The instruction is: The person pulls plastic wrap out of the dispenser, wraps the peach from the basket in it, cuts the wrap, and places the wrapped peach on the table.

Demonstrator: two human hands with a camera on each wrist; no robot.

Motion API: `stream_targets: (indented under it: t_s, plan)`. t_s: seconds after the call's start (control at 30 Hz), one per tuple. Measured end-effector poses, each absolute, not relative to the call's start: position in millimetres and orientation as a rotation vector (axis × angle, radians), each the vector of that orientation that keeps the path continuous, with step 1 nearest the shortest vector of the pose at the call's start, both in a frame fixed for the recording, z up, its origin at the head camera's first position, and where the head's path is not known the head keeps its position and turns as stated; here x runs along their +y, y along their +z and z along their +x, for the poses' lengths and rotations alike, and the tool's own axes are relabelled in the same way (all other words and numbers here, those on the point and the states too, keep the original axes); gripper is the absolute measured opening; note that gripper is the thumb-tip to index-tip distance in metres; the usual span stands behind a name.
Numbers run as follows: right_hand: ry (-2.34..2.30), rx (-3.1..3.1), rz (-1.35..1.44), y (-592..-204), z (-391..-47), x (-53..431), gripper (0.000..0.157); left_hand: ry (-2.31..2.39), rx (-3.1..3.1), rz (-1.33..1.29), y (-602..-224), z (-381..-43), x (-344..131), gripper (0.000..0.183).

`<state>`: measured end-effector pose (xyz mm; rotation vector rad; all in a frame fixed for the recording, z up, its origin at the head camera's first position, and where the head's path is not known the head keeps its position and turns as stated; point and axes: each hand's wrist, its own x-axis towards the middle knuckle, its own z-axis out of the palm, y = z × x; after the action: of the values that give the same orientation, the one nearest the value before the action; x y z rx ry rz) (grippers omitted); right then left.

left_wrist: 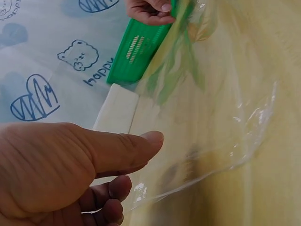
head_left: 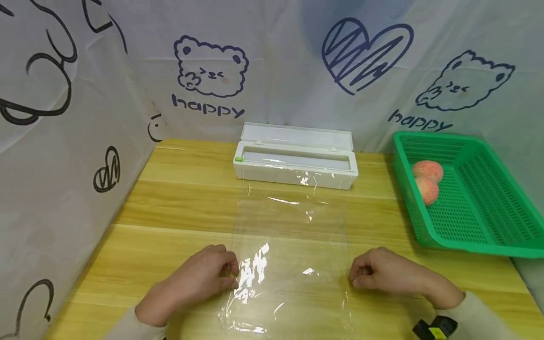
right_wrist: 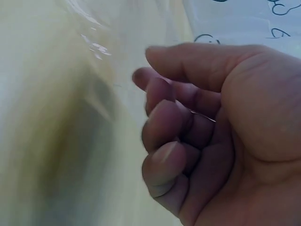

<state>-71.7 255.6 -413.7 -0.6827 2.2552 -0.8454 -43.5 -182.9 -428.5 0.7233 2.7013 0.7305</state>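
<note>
At the near left, the left hand pinches the left edge of a clear film; the right hand pinches its right edge; between them the film lies over the table, running back to a lidded white box, far centre, right of which stands a green basket

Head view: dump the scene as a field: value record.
left hand: fingers bent, at film's left edge; pinch unclear
right hand: fingers bent, at film's right edge; pinch unclear
clear film: runs from white box toward the person
white box: lid open, near back of table
green basket: right side, two pinkish round fruits inside
table: wood-grain
</note>
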Motion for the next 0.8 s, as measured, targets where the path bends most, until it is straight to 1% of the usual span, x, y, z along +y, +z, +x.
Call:
stream_targets:
  t_s: [0.17,0.37,0.6,0.8]
  plan:
    - [-0.809,2.383,-0.728,-406,-82,258,0.011,0.724,2.725,0.711,-426,-50,-185,0.021]
    - [-0.784,2.424,-0.728,-404,-85,259,0.012,0.719,2.719,0.713,-429,-51,-184,0.022]
    - [-0.746,2.579,-0.676,-383,-93,264,0.007,0.594,2.673,0.794,-437,-43,-183,0.037]
    - [-0.675,2.854,-0.489,-356,-111,275,0.006,0.551,2.689,0.821,-441,-39,-183,0.045]
